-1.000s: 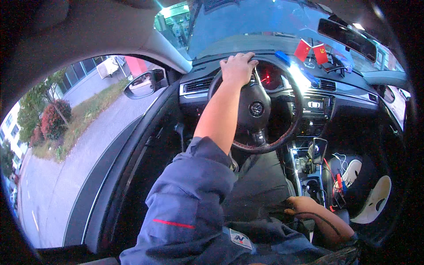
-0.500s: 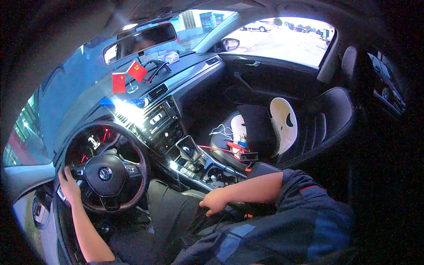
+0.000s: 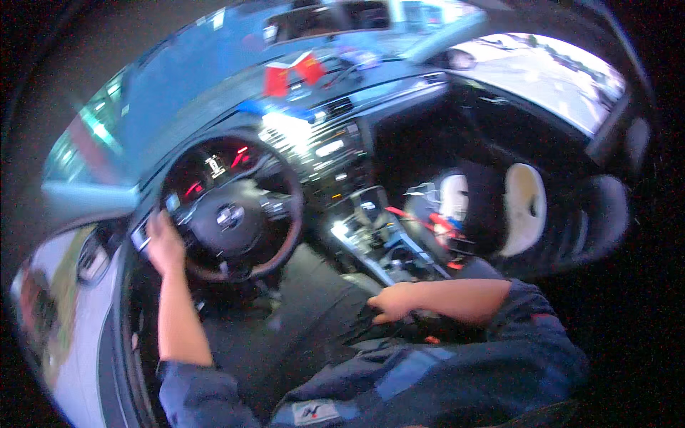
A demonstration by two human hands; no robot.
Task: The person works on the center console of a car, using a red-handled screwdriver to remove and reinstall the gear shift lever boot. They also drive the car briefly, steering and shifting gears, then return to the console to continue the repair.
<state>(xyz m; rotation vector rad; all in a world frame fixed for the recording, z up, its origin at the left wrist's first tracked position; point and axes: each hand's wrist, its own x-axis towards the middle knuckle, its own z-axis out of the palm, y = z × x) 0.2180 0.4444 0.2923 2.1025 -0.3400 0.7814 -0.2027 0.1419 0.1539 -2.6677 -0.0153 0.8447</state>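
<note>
1. Two hands are at work as we sit in the driver's seat of a car: our left hand (image 3: 165, 242) is clenched around the left rim of the steering wheel (image 3: 230, 214), fingers wrapped over it.
2. Our right hand (image 3: 393, 302) lies low, near our lap, just beside the near end of the centre console (image 3: 371, 242); it is loosely curled, and we cannot tell whether it grasps anything, since the picture is blurred there.
3. Behind the wheel the instrument cluster (image 3: 214, 165) glows red.
4. Far on the dashboard stand two small red flags (image 3: 292, 71).
5. On the passenger seat (image 3: 599, 221) to the right rests a black and white helmet (image 3: 492, 207), with red cables (image 3: 435, 222) just beside it.
6. Our sleeves (image 3: 499, 342) are dark blue.
</note>
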